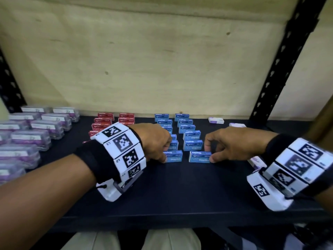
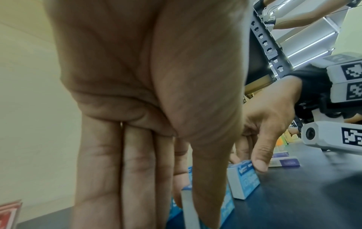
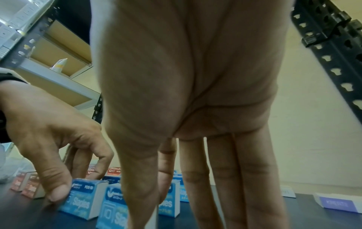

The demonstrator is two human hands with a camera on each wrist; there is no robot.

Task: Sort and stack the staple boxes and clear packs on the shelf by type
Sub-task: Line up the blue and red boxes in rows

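Observation:
Two rows of blue staple boxes [image 1: 187, 129] run back across the black shelf [image 1: 180, 192]. My left hand [image 1: 165, 153] pinches the front box of the left row [image 1: 174, 157], thumb at its near face and fingers behind it. My right hand [image 1: 210, 153] pinches the front box of the right row [image 1: 200, 157] the same way. Both boxes stand on the shelf. The right wrist view shows these two boxes side by side, the left one [image 3: 82, 199] under the left thumb and the right one [image 3: 111, 206] under my right thumb. Red staple boxes [image 1: 115, 120] stand left of the blue ones. Clear packs [image 1: 30, 139] fill the far left.
White and purple boxes lie to the right: two near the back wall [image 1: 216, 120] [image 1: 237, 125] and one close to my right wrist [image 1: 255, 162]. A black slotted upright [image 1: 281, 60] stands at the right rear corner. The shelf's front strip is bare black surface.

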